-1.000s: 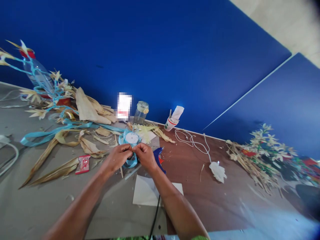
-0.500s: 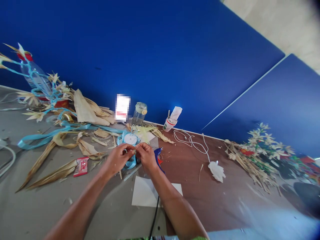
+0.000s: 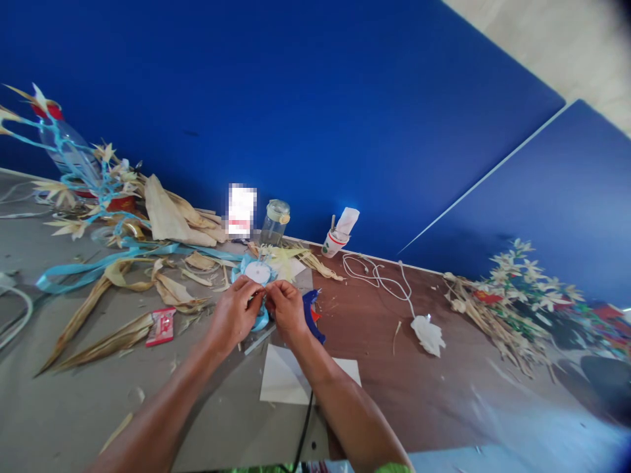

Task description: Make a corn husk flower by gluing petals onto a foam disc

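My left hand (image 3: 241, 303) and my right hand (image 3: 286, 305) meet over the table, fingertips pinched close together. What lies between the fingers is too small and too covered to make out. Just beyond the hands sits a white spool (image 3: 257, 271) with light blue ribbon (image 3: 260, 320) around it, some of which shows below the fingers. A blue glue gun (image 3: 310, 314) with a red trigger rests right beside my right wrist, partly hidden by it. Under my right forearm is a sheet of white paper (image 3: 279, 378), and a black cord crosses it.
Dried husks (image 3: 170, 217) and a red packet (image 3: 160, 326) lie at left, near blue-stemmed husk flowers (image 3: 103, 187) and a plastic bottle (image 3: 69, 144). A lidded jar (image 3: 275, 222), a white cup (image 3: 335, 243) and a white cable (image 3: 377, 279) are along the blue partition. More husk flowers (image 3: 530, 276) lie right.
My left hand has turned slightly, its back now rounder toward the camera, with the fingers still at the right hand's fingertips. The rest stays in place apart from a slight camera shift.
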{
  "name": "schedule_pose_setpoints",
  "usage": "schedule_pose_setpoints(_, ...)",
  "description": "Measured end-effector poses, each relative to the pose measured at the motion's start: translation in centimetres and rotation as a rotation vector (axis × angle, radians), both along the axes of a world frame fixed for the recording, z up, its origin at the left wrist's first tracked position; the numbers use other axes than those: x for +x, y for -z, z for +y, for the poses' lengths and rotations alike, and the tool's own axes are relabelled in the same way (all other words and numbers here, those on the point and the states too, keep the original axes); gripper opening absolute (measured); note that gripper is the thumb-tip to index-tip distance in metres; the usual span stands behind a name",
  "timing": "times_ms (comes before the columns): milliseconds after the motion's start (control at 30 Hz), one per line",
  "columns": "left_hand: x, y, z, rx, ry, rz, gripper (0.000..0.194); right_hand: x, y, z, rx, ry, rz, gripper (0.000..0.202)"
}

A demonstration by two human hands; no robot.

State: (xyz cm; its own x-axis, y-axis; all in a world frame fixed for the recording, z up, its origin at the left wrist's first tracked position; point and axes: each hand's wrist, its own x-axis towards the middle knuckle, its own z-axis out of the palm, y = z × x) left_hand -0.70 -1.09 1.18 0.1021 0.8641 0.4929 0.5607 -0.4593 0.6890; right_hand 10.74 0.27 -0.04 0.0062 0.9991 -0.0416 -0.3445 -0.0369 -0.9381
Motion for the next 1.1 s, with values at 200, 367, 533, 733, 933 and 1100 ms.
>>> schedule_pose_setpoints(200, -0.3, -0.9, -0.1, -0.022, -0.022, -0.065, 0.015, 0.3, -0.6, -0.1, -0.006, -0.015, 0.041, 0.024)
schedule_pose_setpoints(367, -0.7, -1.2, -0.1, -0.108, 0.005, -0.1, 0.017, 0.8, -0.5, 0.1, 0.074, -0.098, -0.014, 0.021)
schedule_pose_setpoints(533, -0.6, -0.9, -0.1, -0.224, 0.089, -0.183, 0.02, 0.8, -0.8, -0.2, 0.183, -0.086, -0.136, 0.013)
schedule_pose_setpoints(733, -0.2, -0.7, 0.0, -0.191, 0.03, -0.155, 0.013, 0.8, -1.6, -0.6, 0.188, -0.054, -0.193, 0.018)
schedule_pose_setpoints(933, -0.3, -1.0, -0.2, -0.138, 0.055, -0.133, 0.017, 0.7, -1.3, -0.5, 0.168, -0.057, -0.195, 0.019)
schedule_pose_setpoints(1100, -0.4, -1.2, -0.2, -0.196, 0.12, -0.176, 0.022, 0.8, -1.1, -0.6, 0.187, -0.071, -0.198, 0.02)
